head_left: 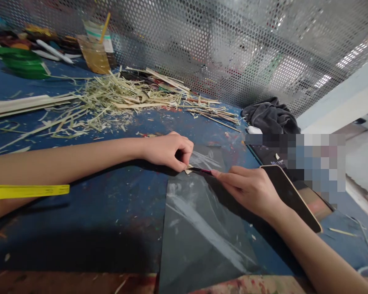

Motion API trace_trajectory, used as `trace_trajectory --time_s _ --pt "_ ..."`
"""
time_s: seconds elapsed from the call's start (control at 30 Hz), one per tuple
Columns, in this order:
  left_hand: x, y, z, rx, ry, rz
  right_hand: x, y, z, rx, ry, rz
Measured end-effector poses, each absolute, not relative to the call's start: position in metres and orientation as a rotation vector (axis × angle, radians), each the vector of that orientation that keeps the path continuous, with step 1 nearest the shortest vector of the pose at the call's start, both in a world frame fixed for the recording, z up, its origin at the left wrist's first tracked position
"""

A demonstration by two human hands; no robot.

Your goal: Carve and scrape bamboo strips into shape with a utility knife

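My left hand [174, 151] is closed in a pinch above the dark grey sheet. A small pale piece [188, 169], resembling straw or thin wood, sticks out from under its thumb and fingertips. My right hand [248, 185] is closed on a slim knife-like tool [204, 170] with a dark, narrow front and a reddish-purple part by the fingers. The tool's tip points left and meets the pale piece; its exact shape is too small to make out. Beneath both lies the grey sheet [199, 228], streaked with whitish marks.
Pale straw-like strips [135, 94] are heaped at the back, beside thin sticks [216, 114]. A cup of yellowish liquid [95, 57] and a green container [21, 61] stand back left. Right are a phone [290, 196] and dark cloth [271, 116]. A perforated metal panel [196, 41] borders the blue table [116, 228].
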State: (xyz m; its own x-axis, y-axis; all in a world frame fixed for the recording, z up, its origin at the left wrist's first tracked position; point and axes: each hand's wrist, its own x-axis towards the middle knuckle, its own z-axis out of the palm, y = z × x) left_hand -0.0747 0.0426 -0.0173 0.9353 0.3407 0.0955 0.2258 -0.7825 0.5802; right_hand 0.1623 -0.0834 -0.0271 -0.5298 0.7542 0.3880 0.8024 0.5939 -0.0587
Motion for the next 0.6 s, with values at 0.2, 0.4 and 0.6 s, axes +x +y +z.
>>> trace_trajectory --time_s 0.2,0.4,0.6 --pt "-0.074 0.042 -0.019 2.507 0.39 0.28 0.16 -0.079 -0.02 -1.22 -2.412 0.342" --pt "-0.074 0.042 -0.016 2.506 0.414 0.233 0.164 -0.07 -0.015 -1.26 -2.376 0.591" --pt "-0.073 0.043 -0.016 2.512 0.377 0.229 0.166 -0.064 -0.011 -1.302 -2.398 0.644"
